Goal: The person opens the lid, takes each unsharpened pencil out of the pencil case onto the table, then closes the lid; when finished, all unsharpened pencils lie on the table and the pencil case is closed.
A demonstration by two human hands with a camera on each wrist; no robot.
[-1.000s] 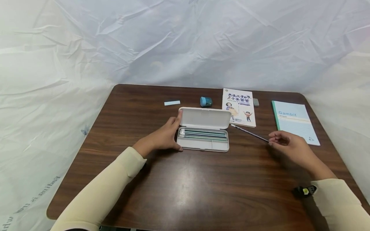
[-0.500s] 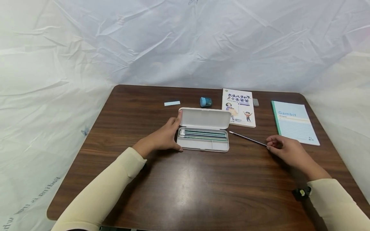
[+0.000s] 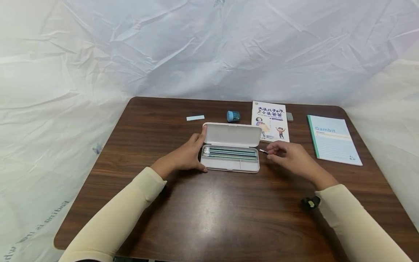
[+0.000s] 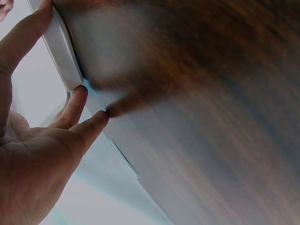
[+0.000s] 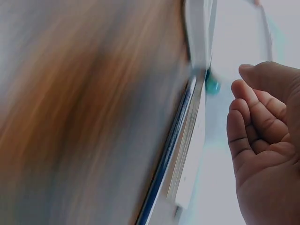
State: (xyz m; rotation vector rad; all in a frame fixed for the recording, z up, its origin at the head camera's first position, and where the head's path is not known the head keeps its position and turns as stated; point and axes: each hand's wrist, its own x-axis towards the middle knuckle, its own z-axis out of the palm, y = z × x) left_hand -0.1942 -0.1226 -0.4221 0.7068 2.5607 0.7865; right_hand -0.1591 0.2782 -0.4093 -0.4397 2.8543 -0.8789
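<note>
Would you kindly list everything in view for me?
Rectangular table: one, brown wood grain, centre.
Open rectangular pencil case: one, white, on the table.
Slim pencils: several, dark and green, inside the case.
Slim loose pencil: one, dark, white end, right of case.
Rounded plastic container: one, blue, behind the case.
Thin flat strip: one, pale blue, behind-left of case.
Illustrated paper booklet: one, white, behind-right of case.
Small block: one, grey, beside booklet.
Paper notebook: one, pale blue, green spine, table's right.
Crinkled sheeting: count unclear, whitish, surrounding table.
Small device: one visible, black, right wrist.
Long sleeves: two, cream, forearms.
Left hand: one, bare, touching case.
Right hand: one, bare, by loose pencil.
</note>
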